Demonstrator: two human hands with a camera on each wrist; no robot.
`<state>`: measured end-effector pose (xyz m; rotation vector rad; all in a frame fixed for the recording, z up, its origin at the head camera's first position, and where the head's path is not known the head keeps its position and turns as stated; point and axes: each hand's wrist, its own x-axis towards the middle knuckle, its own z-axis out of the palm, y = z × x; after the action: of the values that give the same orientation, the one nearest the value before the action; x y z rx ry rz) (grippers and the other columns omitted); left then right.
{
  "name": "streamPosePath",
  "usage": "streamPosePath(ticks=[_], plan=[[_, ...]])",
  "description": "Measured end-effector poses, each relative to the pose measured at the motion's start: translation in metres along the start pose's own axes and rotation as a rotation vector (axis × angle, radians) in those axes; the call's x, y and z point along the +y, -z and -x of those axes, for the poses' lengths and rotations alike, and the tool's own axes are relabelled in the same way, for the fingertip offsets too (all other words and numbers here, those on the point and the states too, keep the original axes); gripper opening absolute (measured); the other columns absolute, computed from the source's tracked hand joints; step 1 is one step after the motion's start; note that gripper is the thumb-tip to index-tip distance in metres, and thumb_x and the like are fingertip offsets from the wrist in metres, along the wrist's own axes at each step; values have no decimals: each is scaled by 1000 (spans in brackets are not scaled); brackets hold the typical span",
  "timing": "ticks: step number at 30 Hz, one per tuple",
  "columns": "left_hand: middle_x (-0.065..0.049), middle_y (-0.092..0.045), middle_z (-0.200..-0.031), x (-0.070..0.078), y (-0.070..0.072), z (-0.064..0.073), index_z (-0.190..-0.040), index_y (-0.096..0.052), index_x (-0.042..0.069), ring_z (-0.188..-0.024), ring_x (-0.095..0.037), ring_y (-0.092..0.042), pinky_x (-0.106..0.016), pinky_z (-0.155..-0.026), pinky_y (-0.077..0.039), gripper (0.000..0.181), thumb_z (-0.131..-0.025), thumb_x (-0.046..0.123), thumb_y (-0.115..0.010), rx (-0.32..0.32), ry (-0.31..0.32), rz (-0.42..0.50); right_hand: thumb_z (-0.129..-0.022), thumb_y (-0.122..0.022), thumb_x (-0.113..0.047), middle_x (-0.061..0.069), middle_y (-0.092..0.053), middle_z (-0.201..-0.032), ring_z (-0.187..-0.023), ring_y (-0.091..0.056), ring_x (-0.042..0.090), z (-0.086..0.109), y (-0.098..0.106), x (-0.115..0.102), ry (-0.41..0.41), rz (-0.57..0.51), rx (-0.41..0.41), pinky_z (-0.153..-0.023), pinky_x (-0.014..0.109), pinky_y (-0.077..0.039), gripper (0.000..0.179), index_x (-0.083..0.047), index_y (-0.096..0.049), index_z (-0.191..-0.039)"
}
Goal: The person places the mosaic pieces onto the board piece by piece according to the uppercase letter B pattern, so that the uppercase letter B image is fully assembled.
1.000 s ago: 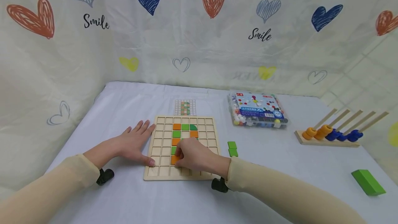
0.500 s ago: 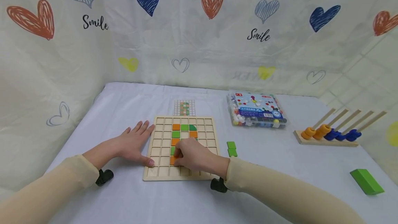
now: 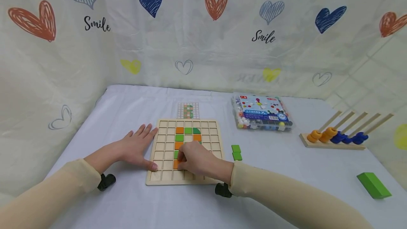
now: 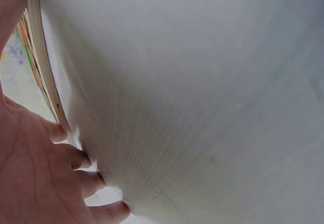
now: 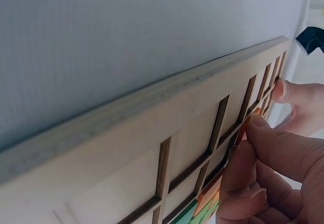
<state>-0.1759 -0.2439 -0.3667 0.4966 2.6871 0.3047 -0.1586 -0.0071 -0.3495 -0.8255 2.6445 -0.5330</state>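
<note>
A wooden grid board lies on the table, with orange and green tiles set in its middle columns. My right hand is over the lower middle of the board and hides some cells. Its thumb and forefinger pinch an orange tile at the lower end of the left tile column. Spread flat, my left hand rests along the board's left edge, its thumb on the frame and its other fingertips on the cloth, as the left wrist view shows. A quarter-round dark green tile sits at the top right of the pattern.
Beyond the board lies a printed pattern card. Two loose green tiles lie right of the board. Farther right are a clear box of coloured pieces, a wooden peg stand with orange and blue beads, and a green block.
The head view has shifted slightly. Both hands keep their places on the board, the right one still at the orange tile.
</note>
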Motion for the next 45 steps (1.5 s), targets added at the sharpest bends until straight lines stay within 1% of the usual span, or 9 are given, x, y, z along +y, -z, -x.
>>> streamPosePath(ticks=[5, 11, 14, 17, 21, 27, 35, 40, 45], plan=[[-31, -6, -169, 0, -1, 0, -162, -12, -3, -155, -54, -4, -79, -115, -13, 137, -70, 78, -75, -1, 6, -6, -88, -82, -16, -6, -68, -73, -65, -55, 4, 1, 1, 0, 9, 1, -2, -62, 16, -48, 8, -9, -78, -89], [-30, -5, -169, -1, -2, -2, -162, -12, -2, -155, -54, -4, -79, -115, -13, 138, -70, 79, -74, -1, 10, -16, -89, -81, -16, -6, -70, -78, -69, -56, 5, 4, 6, 1, 12, -43, -8, -63, 16, -48, 6, -10, -80, -90], [-30, -6, -169, -1, -3, -2, -162, -12, -2, -155, -54, -4, -79, -116, -13, 138, -70, 78, -75, 1, 12, -16, -90, -80, -15, -6, -69, -76, -69, -56, 6, 8, 11, 6, 33, -61, 4, -63, 18, -48, 6, -11, -79, -87], [-30, -6, -169, 0, -3, -1, -162, -12, -2, -155, -54, -5, -79, -116, -13, 138, -70, 78, -75, 1, 16, -15, -92, -77, -13, -4, -71, -79, -71, -59, 7, 13, 19, 15, 34, -91, 18, -67, 20, -51, 5, -10, -78, -90], [-31, -5, -169, 1, -2, 0, -162, -12, -3, -155, -54, -5, -79, -115, -13, 137, -70, 78, -75, 0, 14, -15, -93, -75, -12, -2, -74, -85, -76, -61, 9, 23, 31, 36, -16, -125, 44, -71, 24, -54, 7, -8, -79, -97], [-31, -5, -169, 1, -1, 0, -162, -12, -3, -155, -54, -5, -79, -115, -13, 137, -71, 78, -74, -5, 10, -21, -95, -74, -15, -3, -71, -86, -77, -60, 10, 44, 50, 85, -113, -151, 87, -70, 25, -52, 10, -9, -77, -102], [-31, -5, -169, 2, 0, 0, -162, -13, -4, -155, -55, -4, -79, -115, -13, 137, -70, 77, -76, -9, 19, -20, -94, -73, -14, -3, -74, -91, -82, -62, 11, 69, 64, 143, -128, -125, 113, -73, 26, -53, 14, -7, -77, -107], [-31, -6, -169, 3, 0, 0, -162, -13, -4, -155, -54, -5, -79, -115, -13, 136, -70, 76, -76, -6, 20, -20, -95, -73, -14, -2, -73, -95, -85, -61, 12, 74, 63, 164, -131, -149, 94, -75, 25, -52, 17, -7, -76, -111], [-31, -5, -169, 4, 0, 1, -162, -13, -4, -155, -54, -4, -79, -116, -12, 136, -71, 75, -76, -9, 19, -11, -94, -73, -12, -1, -71, -96, -86, -60, 13, 72, 61, 171, -127, -174, 89, -76, 24, -52, 21, -6, -74, -115]])
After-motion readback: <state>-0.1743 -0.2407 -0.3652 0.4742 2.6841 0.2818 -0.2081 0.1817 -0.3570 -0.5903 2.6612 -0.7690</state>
